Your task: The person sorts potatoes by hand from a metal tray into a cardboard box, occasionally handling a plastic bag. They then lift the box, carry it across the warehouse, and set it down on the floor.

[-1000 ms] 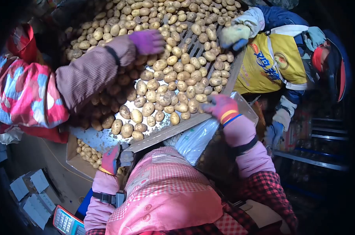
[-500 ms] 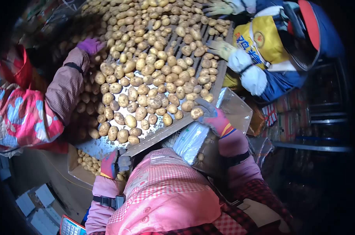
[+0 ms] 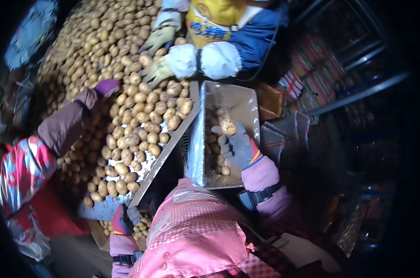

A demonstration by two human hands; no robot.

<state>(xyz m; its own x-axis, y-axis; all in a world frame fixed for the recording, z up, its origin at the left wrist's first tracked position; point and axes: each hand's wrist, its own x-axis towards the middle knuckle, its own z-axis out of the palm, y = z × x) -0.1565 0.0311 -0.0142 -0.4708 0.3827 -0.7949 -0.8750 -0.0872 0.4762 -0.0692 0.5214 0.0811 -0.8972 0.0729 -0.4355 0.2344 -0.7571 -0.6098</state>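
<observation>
My right hand (image 3: 240, 147), in a grey and pink glove, is over a plastic-lined cardboard box (image 3: 242, 99). Its fingers are closed round a potato (image 3: 228, 127). Several other potatoes (image 3: 215, 148) lie in the box, partly hidden by the hand. My left hand (image 3: 125, 218), in a matching glove, hangs by the lower corner of the sorting table (image 3: 147, 185). Its fingers are bent and apart, with nothing seen in them. Just beneath it is another box of small potatoes (image 3: 143, 227).
A heap of potatoes (image 3: 122, 51) covers the slatted, metal-edged table. Across from me, a person's light-gloved hands (image 3: 156, 69) rest among them. At the left, another person's purple-gloved hand (image 3: 107, 88) touches the heap. Metal rails (image 3: 362, 92) stand at the right.
My right hand has moved from the table edge into the lined box with a potato. My view has turned right. My left hand stays by the table corner.
</observation>
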